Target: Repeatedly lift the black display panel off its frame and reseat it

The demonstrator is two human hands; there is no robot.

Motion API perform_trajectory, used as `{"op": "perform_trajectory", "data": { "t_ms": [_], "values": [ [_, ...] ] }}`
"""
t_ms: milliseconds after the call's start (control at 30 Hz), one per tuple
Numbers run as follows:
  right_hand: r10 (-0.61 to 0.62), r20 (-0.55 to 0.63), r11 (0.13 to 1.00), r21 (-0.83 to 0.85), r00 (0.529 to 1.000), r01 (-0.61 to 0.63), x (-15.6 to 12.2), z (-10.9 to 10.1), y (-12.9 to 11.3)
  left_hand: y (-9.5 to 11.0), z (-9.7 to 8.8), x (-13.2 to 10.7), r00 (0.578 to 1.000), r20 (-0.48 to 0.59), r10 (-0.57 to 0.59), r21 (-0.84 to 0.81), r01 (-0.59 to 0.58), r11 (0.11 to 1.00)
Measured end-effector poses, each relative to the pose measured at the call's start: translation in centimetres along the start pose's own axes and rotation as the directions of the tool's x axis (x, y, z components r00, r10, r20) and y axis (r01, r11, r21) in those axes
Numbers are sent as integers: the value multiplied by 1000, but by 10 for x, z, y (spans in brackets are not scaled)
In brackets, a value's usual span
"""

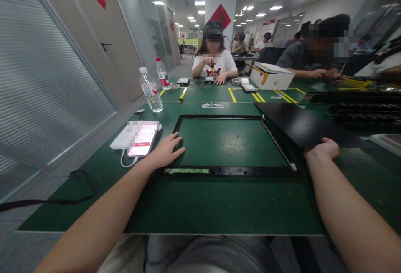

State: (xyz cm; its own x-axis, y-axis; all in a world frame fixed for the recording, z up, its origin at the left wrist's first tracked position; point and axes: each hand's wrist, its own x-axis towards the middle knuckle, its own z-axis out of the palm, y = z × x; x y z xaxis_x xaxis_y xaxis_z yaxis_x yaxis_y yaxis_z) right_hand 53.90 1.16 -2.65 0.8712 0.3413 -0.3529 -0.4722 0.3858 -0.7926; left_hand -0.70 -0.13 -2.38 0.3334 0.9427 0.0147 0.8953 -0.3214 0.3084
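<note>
A black rectangular frame (250, 171), like a screen bezel, lies flat on the green tabletop before me. A strip of green circuit board (187, 171) shows along the left part of its near side. My left hand (169, 151) rests at the frame's left side, fingers stretched out and apart. To the right, my right hand (322, 150) grips the near edge of a thin black panel (300, 122), holding it tilted beside and partly over the frame's right side. Some of the right fingers are hidden beneath the panel. Through the frame's opening the bare table shows.
Left of the frame lie a phone (142, 139) and a white power bank (122, 136) joined by a cable. Two water bottles (152, 93) stand behind them. Across the table a person (216, 60) works, near a white box (271, 77). Dark strips (366, 114) lie far right.
</note>
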Motion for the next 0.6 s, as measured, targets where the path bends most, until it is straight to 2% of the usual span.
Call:
{"op": "perform_trajectory", "data": {
  "t_ms": [100, 267, 600],
  "values": [
    [11, -86, 999, 38, 996, -7, -4, 2, -1, -2, 1, 0, 1000, -4, 13, -3, -13, 1000],
    [58, -62, 997, 63, 996, -54, -8, 4, -4, -4, 2, 0, 1000, -17, 15, -6, -15, 1000],
    [77, -63, 995, 74, 995, -72, -13, 5, -7, -2, 1, -1, 1000, -8, 7, -18, -7, 1000]
  ]
}}
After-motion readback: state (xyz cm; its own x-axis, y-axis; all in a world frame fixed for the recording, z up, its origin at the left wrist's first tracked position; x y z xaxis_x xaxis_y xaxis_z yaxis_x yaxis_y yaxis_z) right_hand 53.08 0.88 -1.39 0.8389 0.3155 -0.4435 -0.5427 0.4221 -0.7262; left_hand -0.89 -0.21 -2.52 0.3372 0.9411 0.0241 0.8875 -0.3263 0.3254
